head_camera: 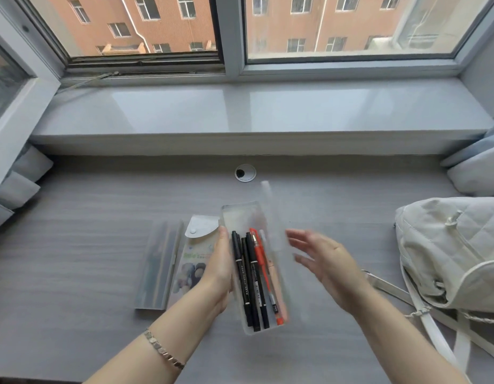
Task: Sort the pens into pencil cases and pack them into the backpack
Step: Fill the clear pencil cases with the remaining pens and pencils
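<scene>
Left hand [219,270] grips the clear pencil case [241,217], apparently unlidded, with black and red pens [250,278] inside; right hand [326,261] hovers beside it, fingers spread, empty. Frosted case [158,261] and printed pouch [194,256] lie on the worktop [87,245]. Backpack [448,253] sits well apart; packing looks not yet begun.

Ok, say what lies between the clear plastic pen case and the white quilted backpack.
Head view: from the clear plastic pen case, the blurred open right hand, then bare grey desktop to the white backpack.

clear pencil case [241,217] — lid open — holds black and red pens [254,278].
</scene>
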Available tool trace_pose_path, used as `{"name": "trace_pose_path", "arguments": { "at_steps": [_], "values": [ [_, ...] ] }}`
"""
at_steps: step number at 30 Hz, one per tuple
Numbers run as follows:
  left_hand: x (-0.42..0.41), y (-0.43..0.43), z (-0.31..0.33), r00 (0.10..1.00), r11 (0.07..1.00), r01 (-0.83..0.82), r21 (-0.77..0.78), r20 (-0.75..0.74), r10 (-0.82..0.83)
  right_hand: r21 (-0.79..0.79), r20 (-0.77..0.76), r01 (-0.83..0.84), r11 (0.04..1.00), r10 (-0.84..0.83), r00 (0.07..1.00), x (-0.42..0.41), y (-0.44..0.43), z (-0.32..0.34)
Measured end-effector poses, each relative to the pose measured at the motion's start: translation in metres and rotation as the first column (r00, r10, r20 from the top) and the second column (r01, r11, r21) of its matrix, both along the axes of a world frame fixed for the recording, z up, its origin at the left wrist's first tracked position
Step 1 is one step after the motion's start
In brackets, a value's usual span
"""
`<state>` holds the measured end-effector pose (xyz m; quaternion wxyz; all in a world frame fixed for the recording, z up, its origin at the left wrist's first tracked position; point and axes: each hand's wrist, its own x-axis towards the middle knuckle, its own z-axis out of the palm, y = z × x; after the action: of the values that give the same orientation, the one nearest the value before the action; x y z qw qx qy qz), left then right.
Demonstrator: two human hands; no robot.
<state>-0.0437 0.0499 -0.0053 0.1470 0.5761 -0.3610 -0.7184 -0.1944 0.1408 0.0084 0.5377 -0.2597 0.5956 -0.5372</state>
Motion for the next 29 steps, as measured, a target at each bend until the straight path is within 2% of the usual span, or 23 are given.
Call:
{"name": "trace_pose_path", "arguments": {
  "at_steps": [2, 3, 4, 5, 6, 8, 10, 12, 15, 16, 17, 19, 20, 24, 29],
  "values": [
    [-0.003, 0.003, 0.003, 0.997, 0.998, 0.047, 0.033, -0.067, -0.045, -0.013, -0.283, -0.209, 0.978, 0.196, 0.939, 0.023, 0.0, -0.003],
    [-0.005, 0.006, 0.005, 0.994, 0.998, 0.054, 0.038, -0.099, -0.05, -0.015, -0.431, -0.244, 0.97, 0.214, 0.877, 0.032, 0.0, -0.007],
    [-0.005, 0.007, 0.004, 0.993, 0.999, 0.05, 0.012, -0.109, -0.049, -0.03, -0.515, -0.23, 0.973, 0.182, 0.838, 0.04, 0.001, -0.013],
    [-0.003, 0.009, 0.004, 0.993, 0.998, 0.054, -0.041, -0.105, -0.058, -0.035, -0.537, -0.185, 0.982, 0.138, 0.832, 0.044, 0.001, -0.017],
    [-0.001, 0.011, 0.003, 0.994, 0.993, 0.062, -0.104, -0.083, -0.07, -0.015, -0.493, -0.104, 0.994, 0.083, 0.866, 0.045, 0.0, -0.021],
    [0.005, 0.01, -0.004, 0.993, 0.97, 0.107, -0.217, -0.022, -0.115, 0.125, -0.26, 0.046, 0.991, -0.012, 0.966, 0.04, -0.002, -0.021],
    [0.01, 0.011, -0.005, 0.989, 0.936, 0.144, -0.321, 0.027, -0.143, 0.224, -0.007, 0.005, 0.975, -0.004, 1.0, 0.034, -0.005, -0.022],
    [0.012, 0.011, -0.007, 0.987, 0.917, 0.157, -0.368, 0.039, -0.153, 0.231, 0.107, -0.063, 0.971, 0.039, 0.993, 0.03, -0.003, -0.022],
    [0.011, 0.009, -0.009, 0.979, 0.906, 0.206, -0.369, 0.083, -0.188, 0.222, 0.085, -0.058, 0.973, 0.04, 0.996, 0.026, -0.003, -0.029],
    [0.01, 0.008, -0.01, 0.97, 0.898, 0.238, -0.37, 0.139, -0.2, 0.241, 0.072, -0.047, 0.969, 0.03, 0.997, 0.026, -0.004, -0.034],
    [0.009, 0.007, -0.012, 0.944, 0.87, 0.308, -0.386, 0.24, -0.228, 0.26, 0.07, -0.034, 0.965, 0.016, 0.997, 0.026, -0.006, -0.039],
    [0.008, 0.002, -0.013, 0.82, 0.763, 0.496, -0.415, 0.514, -0.253, 0.31, 0.03, 0.013, 0.951, -0.023, 0.999, 0.028, -0.014, -0.053],
    [0.007, 0.0, -0.01, 0.767, 0.719, 0.548, -0.428, 0.599, -0.228, 0.331, -0.012, 0.041, 0.943, -0.04, 0.999, 0.03, -0.017, -0.058],
    [0.003, -0.009, 0.001, 0.791, 0.698, 0.52, -0.492, 0.586, -0.176, 0.385, -0.158, 0.121, 0.915, -0.064, 0.985, 0.039, -0.037, -0.082],
    [-0.002, -0.014, 0.002, 0.753, 0.687, 0.576, -0.443, 0.615, -0.235, 0.428, -0.497, 0.118, 0.896, 0.124, 0.859, 0.042, -0.038, -0.082]
  ]
}}
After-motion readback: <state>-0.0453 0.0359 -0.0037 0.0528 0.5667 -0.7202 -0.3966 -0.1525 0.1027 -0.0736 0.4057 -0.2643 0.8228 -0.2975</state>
